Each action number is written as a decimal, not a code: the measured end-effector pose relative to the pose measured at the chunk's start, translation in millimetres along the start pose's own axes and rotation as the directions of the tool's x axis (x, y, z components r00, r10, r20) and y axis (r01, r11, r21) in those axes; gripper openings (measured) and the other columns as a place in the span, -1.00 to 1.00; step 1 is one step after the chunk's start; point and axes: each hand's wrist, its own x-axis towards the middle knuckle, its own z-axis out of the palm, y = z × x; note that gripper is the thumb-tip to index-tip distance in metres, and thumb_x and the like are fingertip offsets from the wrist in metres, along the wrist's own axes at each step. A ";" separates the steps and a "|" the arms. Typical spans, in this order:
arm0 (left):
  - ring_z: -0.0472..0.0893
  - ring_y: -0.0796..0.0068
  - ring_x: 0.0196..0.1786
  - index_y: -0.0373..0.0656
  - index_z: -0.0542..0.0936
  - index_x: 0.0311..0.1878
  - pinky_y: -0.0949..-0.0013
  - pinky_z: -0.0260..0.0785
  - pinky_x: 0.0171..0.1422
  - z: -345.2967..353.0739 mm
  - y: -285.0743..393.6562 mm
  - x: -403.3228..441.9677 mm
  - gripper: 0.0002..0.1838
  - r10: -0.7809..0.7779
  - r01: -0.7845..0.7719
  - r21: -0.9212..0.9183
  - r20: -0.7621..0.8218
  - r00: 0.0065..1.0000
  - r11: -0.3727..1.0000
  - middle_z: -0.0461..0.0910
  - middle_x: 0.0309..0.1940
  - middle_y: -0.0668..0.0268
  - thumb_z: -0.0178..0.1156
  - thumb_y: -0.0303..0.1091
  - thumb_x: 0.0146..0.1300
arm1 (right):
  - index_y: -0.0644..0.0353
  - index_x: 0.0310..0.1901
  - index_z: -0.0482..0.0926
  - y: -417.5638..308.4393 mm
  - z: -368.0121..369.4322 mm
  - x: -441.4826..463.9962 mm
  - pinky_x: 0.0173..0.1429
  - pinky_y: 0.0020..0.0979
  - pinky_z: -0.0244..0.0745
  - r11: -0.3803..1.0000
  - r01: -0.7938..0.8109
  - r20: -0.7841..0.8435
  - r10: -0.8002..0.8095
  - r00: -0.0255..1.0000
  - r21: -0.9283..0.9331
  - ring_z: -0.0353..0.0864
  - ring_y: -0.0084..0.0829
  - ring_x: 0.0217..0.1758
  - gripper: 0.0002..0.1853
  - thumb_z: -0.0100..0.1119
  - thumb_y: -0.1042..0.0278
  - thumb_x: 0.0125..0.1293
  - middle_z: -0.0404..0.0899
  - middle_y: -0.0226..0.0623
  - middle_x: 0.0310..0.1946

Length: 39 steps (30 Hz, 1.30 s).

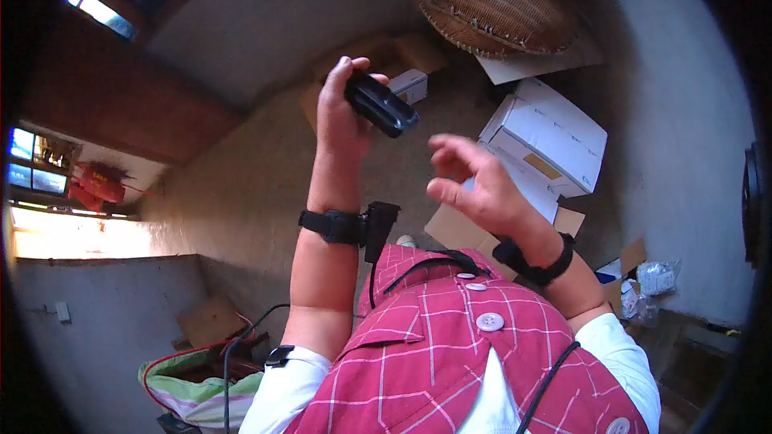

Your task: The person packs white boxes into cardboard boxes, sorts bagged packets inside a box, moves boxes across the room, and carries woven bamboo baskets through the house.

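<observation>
Left-hand grip (339, 103) clamps a black object (381, 104), while the right-hand grip (482, 185) curves loosely apart

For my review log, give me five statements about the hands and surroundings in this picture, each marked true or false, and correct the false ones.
1. The left hand holds a glossy black oblong object. True.
2. The right hand grips a red cloth. False: no object shows in it; its fingers are loosely curled, apart from the black object.
3. A wide black strap wraps around the left forearm. True.
4. The large white cardboard box lies on the person's left. False: it lies on the right-hand side.
5. A round brown woven basket appears above the box in the picture. True.
</observation>
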 end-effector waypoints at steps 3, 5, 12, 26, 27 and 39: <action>0.57 0.36 -0.37 -0.19 0.48 -0.20 0.32 0.43 -0.22 2.2 19.7 0.8 -0.69 0.076 -0.076 -0.034 0.009 0.997 0.997 0.58 -0.47 0.11 0.00 -0.12 0.22 | 0.32 0.07 0.37 -13.9 24.0 6.7 -0.14 -0.41 0.44 0.986 0.144 0.362 -0.163 0.918 0.079 0.51 -0.32 -0.16 -0.37 0.30 0.12 0.01 0.47 -0.11 -0.16; 0.58 0.26 -0.40 -0.20 0.50 -0.15 0.26 0.46 -0.23 8.5 22.1 9.2 -0.65 0.093 -0.093 -0.003 0.112 0.989 0.996 0.58 -0.43 0.10 0.00 -0.10 0.22 | 0.38 -0.02 0.43 -18.3 35.8 22.2 -0.06 -0.27 0.41 0.971 0.168 0.401 -0.223 0.888 0.167 0.53 -0.08 -0.14 -0.41 0.20 0.02 0.06 0.51 0.07 -0.21; 0.54 0.47 -0.34 -0.20 0.48 -0.14 0.46 0.37 -0.23 50.4 17.7 -51.5 -0.70 0.143 -0.236 0.349 0.272 0.952 0.907 0.55 -0.44 0.22 0.03 -0.19 0.17 | 0.23 -0.07 0.49 -23.4 32.1 6.9 -0.14 -0.31 0.45 0.970 0.105 0.666 -0.228 0.710 0.220 0.60 -0.18 -0.24 -0.59 0.17 0.14 0.11 0.58 -0.06 -0.32; 0.52 0.49 -0.38 -0.27 0.44 -0.12 0.48 0.36 -0.25 76.7 -3.1 -113.0 -0.69 0.076 -0.128 0.263 0.198 0.977 0.956 0.54 -0.47 0.19 0.04 -0.28 0.11 | 0.25 -0.12 0.51 -14.9 47.3 -42.7 -0.08 -0.33 0.44 0.950 0.064 0.665 -0.261 0.700 0.306 0.59 -0.19 -0.20 -0.58 0.22 0.15 0.04 0.59 -0.07 -0.27; 0.52 0.48 -0.38 -0.28 0.44 -0.12 0.48 0.37 -0.26 76.6 -4.6 -112.3 -0.69 0.074 -0.117 0.254 0.170 0.983 0.960 0.54 -0.47 0.18 0.03 -0.29 0.11 | 0.25 -0.11 0.50 -21.1 42.2 -41.9 -0.08 -0.33 0.44 0.953 0.030 0.668 -0.235 0.706 0.303 0.59 -0.19 -0.20 -0.59 0.23 0.16 0.04 0.59 -0.07 -0.27; 0.52 0.48 -0.41 -0.26 0.44 -0.14 0.47 0.37 -0.29 81.5 -29.1 -92.3 -0.70 0.030 -0.067 0.256 0.145 0.989 0.964 0.54 -0.48 0.18 -0.01 -0.27 0.13 | 0.29 -0.10 0.48 -8.1 26.9 -51.9 -0.02 -0.40 0.39 0.903 -0.147 0.583 -0.129 0.802 0.403 0.54 -0.38 -0.11 -0.52 0.30 0.11 0.04 0.57 -0.16 -0.21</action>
